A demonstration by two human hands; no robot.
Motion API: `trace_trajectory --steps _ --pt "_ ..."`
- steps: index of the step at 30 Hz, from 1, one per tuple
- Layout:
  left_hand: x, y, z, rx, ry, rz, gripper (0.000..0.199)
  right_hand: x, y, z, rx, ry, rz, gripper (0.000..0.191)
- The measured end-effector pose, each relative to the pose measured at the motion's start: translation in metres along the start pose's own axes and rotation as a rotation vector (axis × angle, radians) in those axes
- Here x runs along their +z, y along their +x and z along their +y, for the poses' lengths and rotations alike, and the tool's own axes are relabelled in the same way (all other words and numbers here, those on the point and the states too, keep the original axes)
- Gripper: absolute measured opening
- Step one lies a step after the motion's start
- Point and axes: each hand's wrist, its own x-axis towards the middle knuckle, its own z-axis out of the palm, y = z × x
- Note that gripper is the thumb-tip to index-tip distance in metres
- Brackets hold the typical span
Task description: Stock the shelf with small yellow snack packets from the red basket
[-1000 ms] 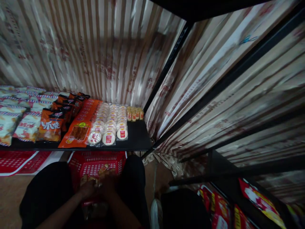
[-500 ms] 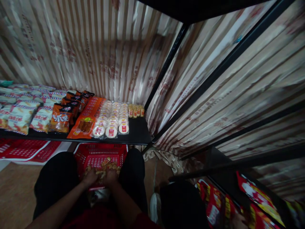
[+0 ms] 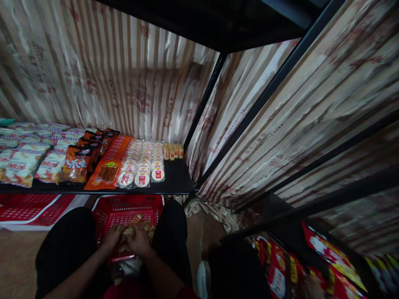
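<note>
Left hand (image 3: 112,240) and right hand (image 3: 139,241) close together, fingers curled, over tan snacks (image 3: 147,227) near red basket's (image 3: 127,203) near edge; clamped or not, cannot tell; tan packs (image 3: 176,153) at shelf's (image 3: 177,176) back right corner

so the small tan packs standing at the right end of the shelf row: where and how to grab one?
Pinch a front tan pack by its upper sides, coming from the shelf's front edge and slightly above. They seem upright and bunched; bare black shelf lies in front, while round white packs crowd the left and the curtain backs them.
</note>
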Motion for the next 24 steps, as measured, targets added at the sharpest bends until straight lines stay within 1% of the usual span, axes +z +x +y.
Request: trace_trajectory --steps 3,6,9,13,17,21,24 --pt "-0.001 -0.008 0.011 -0.035 -0.129 -0.008 0.021 -0.002 -0.002 -0.002 -0.008 0.018 0.018 0.047" --pt "-0.001 -0.012 0.017 -0.058 -0.186 -0.016 0.024 -0.004 -0.003 -0.004 0.018 0.006 0.046 0.043" --pt "-0.001 -0.01 0.016 -0.068 -0.214 -0.03 0.026 -0.002 -0.002 -0.004 0.063 -0.021 0.087 0.039" --pt "0.003 -0.005 0.012 -0.114 -0.286 -0.043 0.024 0.004 0.003 -0.001 0.104 -0.049 0.09 0.033" --pt "0.007 -0.001 0.014 -0.161 -0.25 -0.02 0.017 0.009 0.01 0.004 0.166 -0.044 0.089 0.028" --pt "0.008 0.001 0.023 -0.202 -0.246 -0.006 0.009 0.007 0.017 0.006 0.192 -0.059 0.119 0.026" --pt "0.009 0.003 0.031 -0.23 -0.213 -0.007 0.009 0.005 0.022 0.005 0.225 -0.077 0.096 0.027"
